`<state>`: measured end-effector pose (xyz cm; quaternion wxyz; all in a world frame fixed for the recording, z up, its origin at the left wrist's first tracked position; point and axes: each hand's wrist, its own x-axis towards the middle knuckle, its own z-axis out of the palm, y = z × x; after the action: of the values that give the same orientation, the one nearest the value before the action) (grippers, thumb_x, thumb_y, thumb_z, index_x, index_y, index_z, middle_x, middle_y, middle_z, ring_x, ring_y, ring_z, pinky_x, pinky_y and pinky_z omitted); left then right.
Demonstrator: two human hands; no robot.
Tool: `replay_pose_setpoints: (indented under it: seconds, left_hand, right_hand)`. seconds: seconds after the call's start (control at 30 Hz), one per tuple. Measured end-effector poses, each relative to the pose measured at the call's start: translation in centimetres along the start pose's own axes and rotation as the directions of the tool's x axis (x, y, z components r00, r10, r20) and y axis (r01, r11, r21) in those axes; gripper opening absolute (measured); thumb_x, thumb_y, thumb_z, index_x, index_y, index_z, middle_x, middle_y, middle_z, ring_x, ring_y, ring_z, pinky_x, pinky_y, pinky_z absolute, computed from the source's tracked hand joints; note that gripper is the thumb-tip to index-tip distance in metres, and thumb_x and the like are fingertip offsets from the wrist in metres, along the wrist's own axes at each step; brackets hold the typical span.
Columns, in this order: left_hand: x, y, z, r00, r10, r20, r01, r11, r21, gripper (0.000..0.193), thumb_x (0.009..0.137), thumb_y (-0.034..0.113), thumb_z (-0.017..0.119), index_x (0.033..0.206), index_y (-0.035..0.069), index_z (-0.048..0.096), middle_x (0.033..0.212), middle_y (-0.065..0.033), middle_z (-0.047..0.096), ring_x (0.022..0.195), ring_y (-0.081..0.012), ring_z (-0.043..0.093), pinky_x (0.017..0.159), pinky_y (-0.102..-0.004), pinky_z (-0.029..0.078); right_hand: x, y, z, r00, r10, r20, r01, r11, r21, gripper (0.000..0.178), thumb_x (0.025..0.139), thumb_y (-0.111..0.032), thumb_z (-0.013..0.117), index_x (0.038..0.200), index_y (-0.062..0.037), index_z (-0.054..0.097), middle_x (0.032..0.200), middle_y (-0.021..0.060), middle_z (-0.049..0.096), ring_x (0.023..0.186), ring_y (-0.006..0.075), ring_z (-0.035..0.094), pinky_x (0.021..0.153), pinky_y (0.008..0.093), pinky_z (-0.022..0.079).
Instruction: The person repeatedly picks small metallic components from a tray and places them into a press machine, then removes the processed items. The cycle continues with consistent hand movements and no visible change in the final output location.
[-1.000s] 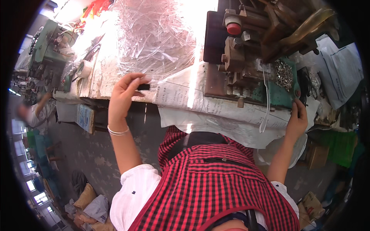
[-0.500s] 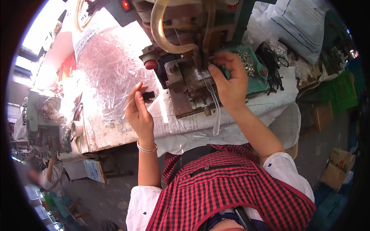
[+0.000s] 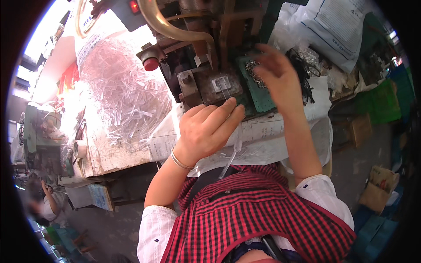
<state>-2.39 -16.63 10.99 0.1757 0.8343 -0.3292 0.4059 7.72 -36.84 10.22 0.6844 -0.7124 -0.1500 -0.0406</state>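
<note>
**Two hands at a small press machine**

The left hand [image 3: 209, 131] is at the middle of the view, fingers curled together and pinching the upper end of a thin clear plastic tube [image 3: 234, 147], which hangs down from the fingertips toward the person's red checked apron [image 3: 263, 219]. The fingertips sit just below a small clear part [image 3: 221, 83] lying on the dark metal block of the machine [image 3: 206, 52]. A thin bracelet circles the left wrist.

The right hand [image 3: 278, 76] is raised above a green plate [image 3: 258, 94] to the right of the block. It is blurred, with fingers loosely spread, and seems to hold nothing, though that cannot be told for certain. Small shiny metal pieces [image 3: 252, 70] lie on the plate beside it.

The machine has a red round button [image 3: 151, 64] on its left and a curved yellowish hose [image 3: 175, 28] arching over it. Left of the machine, a large heap of clear plastic tubes [image 3: 123, 96] covers the surface [image 3: 105, 158], which is lined with printed paper. A roll of tape [image 3: 80, 148] sits at the surface's left edge. White sacks [image 3: 337, 26] lie at upper right, and another person [image 3: 48, 204] is at lower left
</note>
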Motion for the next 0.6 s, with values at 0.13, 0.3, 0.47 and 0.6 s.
replay_pose_setpoints:
  seconds: [0.13,0.3,0.47,0.6]
  left_hand:
    - [-0.5,-0.8,0.8,0.999,0.035,-0.029,-0.035,0.999,0.0,0.03,0.075,0.004,0.08,0.104,0.009,0.075,0.104,-0.0069,0.075,0.062,-0.0133,0.064,0.055,-0.0277,0.052]
    - [-1.1,-0.6,1.2,0.999,0.025,-0.037,-0.024,1.0,0.02,0.028,0.077,0.005,0.08,0.104,0.01,0.075,0.105,-0.0056,0.076,0.061,-0.0121,0.063,0.053,-0.0265,0.05]
    - [-1.7,0.2,0.2,0.998,-0.06,0.022,0.059,0.997,0.043,0.031,0.079,0.006,0.08,0.11,0.01,0.076,0.114,-0.0077,0.076,0.068,-0.0146,0.068,0.057,-0.0279,0.052]
    - [-4.6,3.2,-0.3,0.956,-0.28,-0.087,0.274,0.959,-0.071,0.036,0.081,0.011,0.082,0.116,0.008,0.075,0.126,-0.0132,0.073,0.08,-0.0181,0.07,0.067,-0.0311,0.056]
  right_hand:
    - [0.9,8.0,-5.1,0.915,-0.072,-0.397,-0.09,0.923,-0.375,0.038,0.094,-0.005,0.067,0.132,-0.0065,0.065,0.107,0.0129,0.074,0.108,0.0184,0.069,0.094,0.0319,0.052]
    - [-3.5,8.8,-5.5,0.987,-0.11,-0.115,0.007,0.754,-0.657,0.013,0.089,-0.004,0.071,0.102,-0.0048,0.073,0.1,0.0102,0.073,0.094,0.0264,0.07,0.086,0.0357,0.053]
    - [-2.9,9.2,-3.6,0.973,-0.223,-0.064,0.051,0.477,-0.878,0.013,0.082,-0.012,0.077,0.094,-0.0089,0.075,0.101,0.0108,0.068,0.103,0.0346,0.064,0.088,0.0461,0.052]
    - [-2.6,10.0,-4.1,0.968,-0.251,-0.031,0.064,0.362,-0.93,0.01,0.083,-0.012,0.075,0.091,-0.0089,0.071,0.097,0.0111,0.067,0.1,0.0355,0.064,0.084,0.0488,0.052]
